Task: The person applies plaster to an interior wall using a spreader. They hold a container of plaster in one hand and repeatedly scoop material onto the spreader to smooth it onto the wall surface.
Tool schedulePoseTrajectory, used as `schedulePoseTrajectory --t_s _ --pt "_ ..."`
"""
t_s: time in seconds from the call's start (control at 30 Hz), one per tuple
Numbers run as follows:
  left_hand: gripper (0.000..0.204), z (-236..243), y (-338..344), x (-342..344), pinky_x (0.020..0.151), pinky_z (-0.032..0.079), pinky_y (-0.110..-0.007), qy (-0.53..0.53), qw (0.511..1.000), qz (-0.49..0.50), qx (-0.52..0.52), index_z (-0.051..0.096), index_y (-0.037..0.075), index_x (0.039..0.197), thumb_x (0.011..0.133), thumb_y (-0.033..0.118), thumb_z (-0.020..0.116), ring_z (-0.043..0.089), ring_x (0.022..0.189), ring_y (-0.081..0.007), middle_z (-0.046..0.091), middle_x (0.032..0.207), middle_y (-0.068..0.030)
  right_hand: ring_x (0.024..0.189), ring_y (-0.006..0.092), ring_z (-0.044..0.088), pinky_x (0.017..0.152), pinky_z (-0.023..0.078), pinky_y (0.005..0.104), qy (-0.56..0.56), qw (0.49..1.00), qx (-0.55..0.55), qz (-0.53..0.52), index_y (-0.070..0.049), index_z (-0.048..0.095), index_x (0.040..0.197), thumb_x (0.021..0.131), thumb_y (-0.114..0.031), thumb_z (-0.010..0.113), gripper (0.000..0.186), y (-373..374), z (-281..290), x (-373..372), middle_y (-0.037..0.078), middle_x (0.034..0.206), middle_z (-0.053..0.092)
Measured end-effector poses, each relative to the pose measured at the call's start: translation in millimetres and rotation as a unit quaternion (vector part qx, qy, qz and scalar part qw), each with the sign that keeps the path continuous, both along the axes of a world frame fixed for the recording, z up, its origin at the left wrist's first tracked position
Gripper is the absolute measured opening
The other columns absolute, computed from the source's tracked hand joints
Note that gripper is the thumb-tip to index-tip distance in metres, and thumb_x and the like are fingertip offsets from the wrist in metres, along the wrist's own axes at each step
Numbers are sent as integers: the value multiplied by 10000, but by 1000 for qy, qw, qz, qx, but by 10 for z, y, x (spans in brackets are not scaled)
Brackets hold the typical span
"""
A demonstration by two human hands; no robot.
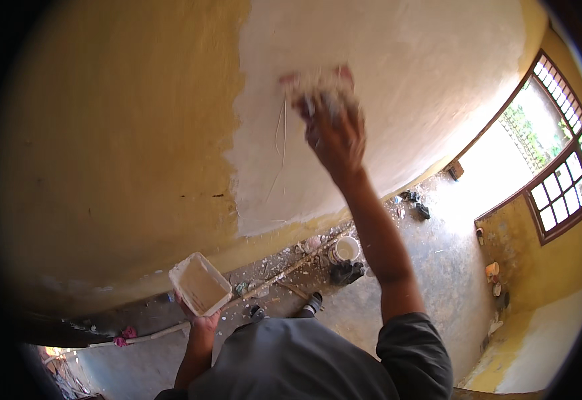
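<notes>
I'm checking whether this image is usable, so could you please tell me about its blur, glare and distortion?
Head view: the right hand and its flat tool are blurred, while the tub looks sharper; head view: glare washes out the bright opening at right; head view: edges around the window bend, and the outer corners go black.

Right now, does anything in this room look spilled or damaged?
Yes. Pale bits litter the floor by the white bucket, perhaps fallen coating. Thin, curving lines also break the smoother white coat beside the right hand; I can't tell whether they are ridges or scratches.
</notes>
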State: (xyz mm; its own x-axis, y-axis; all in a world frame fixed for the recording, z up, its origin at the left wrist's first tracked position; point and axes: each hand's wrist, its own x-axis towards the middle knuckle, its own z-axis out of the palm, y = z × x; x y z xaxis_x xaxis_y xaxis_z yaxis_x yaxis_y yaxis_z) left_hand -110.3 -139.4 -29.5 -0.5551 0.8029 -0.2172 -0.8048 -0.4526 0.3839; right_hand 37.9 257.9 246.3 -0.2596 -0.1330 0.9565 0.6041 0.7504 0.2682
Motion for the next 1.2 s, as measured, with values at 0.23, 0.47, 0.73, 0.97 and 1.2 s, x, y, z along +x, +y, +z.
schedulePoseTrajectory --t_s 0.23,0.47,0.73,0.97,1.2 --pt "743 144 49 34 876 511 -647 -9 999 -15 -50 425 239 1431 850 695 502 562 1199 -345 546 1365 -33 1132 361 549 985 440 461 73 932 -355 11 -73 598 1176 830 -31 631 350 -393 -1939 -41 137 1207 567" --pt "734 82 98 18 851 518 -659 -10 999 -42 -16 423 249 1431 852 692 510 568 1195 -349 538 1375 -32 919 294 560 860 495 519 542 163 -767 302 -85 562 977 835 -6 494 177 -269 -3326 -195 92 889 567" --pt "731 -150 -97 -76 922 507 -601 -14 998 27 -56 423 233 1432 867 691 498 557 1215 -323 533 1383 -30 862 256 485 873 510 549 502 196 -760 363 -144 490 783 859 -155 592 128 -317 -1494 -157 70 808 461" --pt "768 -80 38 -63 892 487 -668 -34 999 -13 6 377 214 1465 868 678 506 534 1241 -359 497 1420 -69 1116 397 496 1094 383 594 452 161 -668 569 -43 449 1132 900 -99 546 257 -736 497 -41 188 1177 402" --pt "742 47 -23 -24 945 497 -598 -9 999 -8 47 387 213 1463 870 629 546 537 1244 -331 503 1420 -53 953 313 627 878 510 455 377 621 -469 503 6 557 1164 893 -36 461 290 -523 1638 303 169 1009 644"
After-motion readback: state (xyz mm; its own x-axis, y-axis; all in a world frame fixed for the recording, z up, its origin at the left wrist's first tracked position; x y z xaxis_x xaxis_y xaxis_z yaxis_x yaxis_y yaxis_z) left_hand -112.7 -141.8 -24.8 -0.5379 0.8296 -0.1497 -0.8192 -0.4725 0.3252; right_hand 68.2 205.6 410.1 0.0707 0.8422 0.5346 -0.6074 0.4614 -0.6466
